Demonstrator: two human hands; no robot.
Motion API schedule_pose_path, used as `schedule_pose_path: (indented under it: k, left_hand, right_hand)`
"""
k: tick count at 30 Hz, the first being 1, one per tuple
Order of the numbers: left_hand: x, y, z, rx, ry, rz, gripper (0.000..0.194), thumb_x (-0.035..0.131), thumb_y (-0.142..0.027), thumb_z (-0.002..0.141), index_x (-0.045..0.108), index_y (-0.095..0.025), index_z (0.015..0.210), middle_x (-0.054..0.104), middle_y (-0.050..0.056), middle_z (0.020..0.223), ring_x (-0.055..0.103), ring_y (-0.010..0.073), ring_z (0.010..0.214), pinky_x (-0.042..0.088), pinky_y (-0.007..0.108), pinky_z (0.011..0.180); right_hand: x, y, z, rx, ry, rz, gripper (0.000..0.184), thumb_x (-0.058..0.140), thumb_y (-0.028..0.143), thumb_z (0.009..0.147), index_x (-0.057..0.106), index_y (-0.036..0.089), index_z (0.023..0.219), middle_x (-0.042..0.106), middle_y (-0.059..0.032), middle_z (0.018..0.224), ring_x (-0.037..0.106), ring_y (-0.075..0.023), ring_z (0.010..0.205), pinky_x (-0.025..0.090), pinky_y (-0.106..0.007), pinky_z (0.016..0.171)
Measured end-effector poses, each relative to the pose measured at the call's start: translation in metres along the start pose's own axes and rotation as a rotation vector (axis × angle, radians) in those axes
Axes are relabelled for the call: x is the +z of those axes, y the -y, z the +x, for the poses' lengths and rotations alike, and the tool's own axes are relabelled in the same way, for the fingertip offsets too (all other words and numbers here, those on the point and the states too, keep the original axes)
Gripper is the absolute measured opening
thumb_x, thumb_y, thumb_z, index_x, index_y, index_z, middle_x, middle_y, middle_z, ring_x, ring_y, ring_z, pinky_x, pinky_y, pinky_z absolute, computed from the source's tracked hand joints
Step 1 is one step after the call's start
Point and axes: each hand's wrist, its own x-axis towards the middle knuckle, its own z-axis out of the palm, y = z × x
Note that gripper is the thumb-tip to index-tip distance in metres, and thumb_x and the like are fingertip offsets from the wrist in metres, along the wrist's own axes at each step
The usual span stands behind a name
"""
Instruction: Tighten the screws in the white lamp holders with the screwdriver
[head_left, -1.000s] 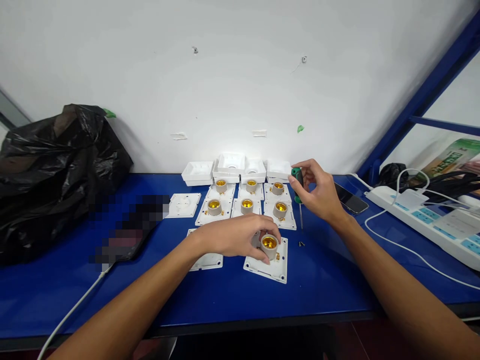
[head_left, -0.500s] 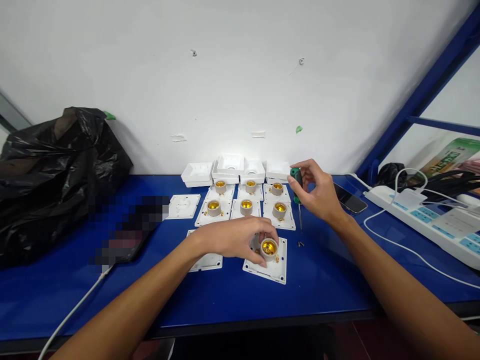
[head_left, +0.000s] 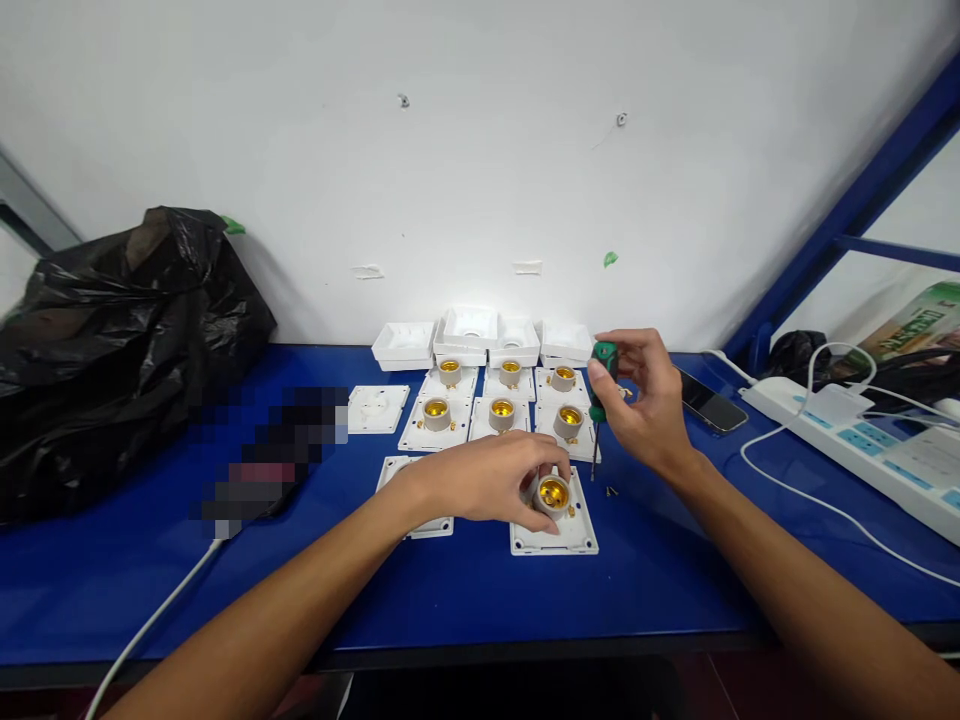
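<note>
My left hand (head_left: 517, 475) grips a round lamp socket (head_left: 553, 497) with a brass-coloured threaded inside, its thumb and fingers around the rim. The socket sits on a square white base plate (head_left: 555, 540) flat on the table. In my right hand (head_left: 645, 395) is a green-handled screwdriver (head_left: 603, 380), held upright with its thin shaft pointing down. Its tip is just above or beside the plate's far right corner; I cannot tell if it touches the table. Close by lie small dark screws (head_left: 612, 491). Another white plate (head_left: 391, 474) is partly hidden under my left forearm.
Behind are several plates with sockets (head_left: 436, 413), a bare white plate (head_left: 377, 409) and white box covers (head_left: 403, 345) against the wall. A black plastic bag (head_left: 135, 360) stands left, near a blurred dark device. On the right are a phone (head_left: 712, 402), power strip (head_left: 855, 440) and white cable.
The plate under my left hand has turned to lie squarer to the table edge. The screwdriver tip has come lower and nearer the screws. The whole view has shifted slightly.
</note>
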Motion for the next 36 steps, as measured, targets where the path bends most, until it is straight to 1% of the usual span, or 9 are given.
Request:
schedule_pose_path:
  k: [4, 7, 10, 14, 20, 23, 26, 33, 36]
  left_hand:
    - [0.004, -0.003, 0.001, 0.031, -0.111, 0.027, 0.039, 0.076, -0.055, 0.081, 0.066, -0.022, 0.099, 0.064, -0.002, 0.088, 0.055, 0.0131, 0.072, 0.037, 0.026, 0.062]
    - [0.01, -0.005, 0.003, 0.025, -0.235, 0.036, 0.038, 0.064, -0.06, 0.091, 0.064, -0.022, 0.093, 0.063, -0.003, 0.079, 0.053, 0.0124, 0.067, 0.034, 0.026, 0.061]
    - [0.015, -0.004, 0.005, 0.037, -0.32, 0.087, 0.037, 0.052, -0.055, 0.1, 0.06, -0.021, 0.087, 0.061, -0.003, 0.075, 0.05, 0.0114, 0.063, 0.033, 0.027, 0.061]
    - [0.021, -0.002, 0.008, 0.008, -0.446, 0.23, 0.04, 0.036, -0.035, 0.107, 0.056, -0.019, 0.077, 0.057, -0.002, 0.07, 0.046, 0.0115, 0.06, 0.03, 0.029, 0.06]
    - [0.028, 0.001, 0.013, -0.069, -0.56, 0.304, 0.033, 0.038, -0.024, 0.102, 0.059, -0.019, 0.076, 0.061, 0.0, 0.071, 0.049, 0.013, 0.06, 0.026, 0.03, 0.056]
    - [0.03, 0.0, 0.013, -0.089, -0.594, 0.284, 0.035, 0.038, -0.025, 0.102, 0.059, -0.019, 0.076, 0.061, 0.0, 0.071, 0.05, 0.0129, 0.06, 0.026, 0.031, 0.056]
    - [0.03, -0.001, 0.013, -0.073, -0.6, 0.211, 0.031, 0.039, -0.026, 0.102, 0.059, -0.019, 0.079, 0.061, -0.001, 0.073, 0.049, 0.0123, 0.061, 0.029, 0.03, 0.056]
    - [0.035, -0.001, 0.017, 0.0, -0.574, -0.149, 0.009, 0.055, -0.028, 0.095, 0.061, -0.022, 0.097, 0.06, -0.002, 0.085, 0.05, 0.0112, 0.068, 0.041, 0.027, 0.063]
    - [0.038, 0.0, 0.018, 0.003, -0.541, -0.225, 0.018, 0.065, -0.031, 0.087, 0.061, -0.023, 0.102, 0.06, -0.001, 0.094, 0.046, 0.01, 0.065, 0.042, 0.027, 0.061]
  right_hand:
    - [0.0, -0.001, -0.001, -0.059, 0.067, -0.053, 0.02, 0.066, 0.026, 0.091, 0.058, 0.024, 0.109, 0.058, 0.0018, 0.078, 0.055, -0.0128, 0.062, 0.045, -0.028, 0.053]
    - [-0.001, -0.002, 0.0, -0.075, 0.102, -0.071, 0.019, 0.066, 0.024, 0.09, 0.057, 0.024, 0.107, 0.054, 0.005, 0.071, 0.047, -0.0101, 0.054, 0.042, -0.026, 0.049]
    - [-0.002, -0.002, 0.001, -0.078, 0.142, -0.087, 0.018, 0.066, 0.024, 0.09, 0.057, 0.024, 0.106, 0.05, 0.0073, 0.066, 0.044, -0.0089, 0.05, 0.04, -0.025, 0.049]
    - [-0.002, -0.003, 0.0, -0.083, 0.216, -0.115, 0.019, 0.065, 0.021, 0.089, 0.057, 0.023, 0.106, 0.047, 0.0088, 0.063, 0.043, -0.0078, 0.049, 0.04, -0.025, 0.05]
    - [-0.002, -0.003, 0.0, -0.103, 0.23, -0.141, 0.02, 0.067, 0.022, 0.088, 0.059, 0.023, 0.105, 0.046, 0.0095, 0.062, 0.042, -0.0076, 0.048, 0.04, -0.025, 0.05]
    - [-0.004, -0.002, 0.002, -0.074, 0.166, -0.112, 0.019, 0.068, 0.023, 0.088, 0.059, 0.023, 0.104, 0.051, 0.0075, 0.066, 0.046, -0.0082, 0.05, 0.042, -0.025, 0.05]
    - [-0.006, -0.003, 0.005, 0.006, 0.045, -0.027, 0.018, 0.068, 0.026, 0.089, 0.059, 0.023, 0.105, 0.057, 0.004, 0.075, 0.051, -0.0097, 0.056, 0.045, -0.026, 0.05]
    - [-0.004, -0.01, 0.011, 0.024, -0.216, 0.112, 0.017, 0.067, 0.031, 0.091, 0.058, 0.024, 0.104, 0.057, 0.001, 0.081, 0.053, -0.0102, 0.06, 0.043, -0.024, 0.048]
    - [-0.003, -0.008, 0.012, 0.063, -0.245, 0.152, 0.018, 0.066, 0.033, 0.092, 0.057, 0.025, 0.105, 0.057, 0.0022, 0.078, 0.051, -0.0088, 0.055, 0.042, -0.023, 0.045]
